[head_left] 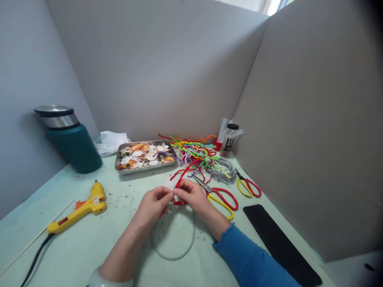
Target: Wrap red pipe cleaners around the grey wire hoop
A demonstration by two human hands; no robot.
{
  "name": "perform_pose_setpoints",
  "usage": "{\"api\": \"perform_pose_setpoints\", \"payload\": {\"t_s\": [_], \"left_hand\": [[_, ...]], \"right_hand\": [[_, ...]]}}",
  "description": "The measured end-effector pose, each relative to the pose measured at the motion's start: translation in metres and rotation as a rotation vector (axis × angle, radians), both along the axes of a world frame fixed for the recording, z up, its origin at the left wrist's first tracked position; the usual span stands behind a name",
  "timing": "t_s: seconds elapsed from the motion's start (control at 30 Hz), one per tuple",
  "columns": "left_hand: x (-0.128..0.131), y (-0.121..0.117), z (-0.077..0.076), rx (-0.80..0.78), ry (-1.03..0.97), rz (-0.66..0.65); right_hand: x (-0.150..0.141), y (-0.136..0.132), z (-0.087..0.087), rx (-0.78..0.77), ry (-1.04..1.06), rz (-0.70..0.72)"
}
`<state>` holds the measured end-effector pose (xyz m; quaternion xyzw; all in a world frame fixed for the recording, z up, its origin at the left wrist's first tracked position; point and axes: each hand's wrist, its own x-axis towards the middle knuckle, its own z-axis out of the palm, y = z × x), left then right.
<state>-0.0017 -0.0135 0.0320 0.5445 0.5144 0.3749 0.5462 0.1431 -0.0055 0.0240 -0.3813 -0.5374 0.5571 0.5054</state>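
Both hands meet above the table's middle, fingertips almost touching. My right hand (191, 195) is closed in a pinch on a red pipe cleaner (178, 183), whose fuzzy end sticks up beyond the fingers. More red shows beneath the fingertips. Below the hands hangs or lies a pale grey wire ring (174, 259), its upper part hidden by them. My left hand (157, 201) pinches at the top of this ring; the exact grip point is covered. Just right of my right hand lie scissors (221, 199) with red and yellow handles.
Behind the hands stand a metal tray (146, 170) of shells and a heap of coloured pipe cleaners (194, 149). Coiled grey wire (223, 171), smaller scissors (248, 186) and a black strip (278, 243) lie right. Left are a yellow glue gun (80, 211), a thin stick (36, 239) and a green bottle (73, 147).
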Motion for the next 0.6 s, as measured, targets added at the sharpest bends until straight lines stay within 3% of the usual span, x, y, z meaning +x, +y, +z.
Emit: {"api": "perform_pose_setpoints", "payload": {"t_s": [0.33,0.6], "left_hand": [[-0.003,-0.003,0.006,-0.134,-0.155,-0.117],[-0.001,-0.001,0.0,-0.084,-0.063,-0.08]], "right_hand": [[0.005,0.005,-0.008,-0.003,0.061,-0.018],[0.0,0.004,-0.012,-0.04,0.094,-0.03]]}}
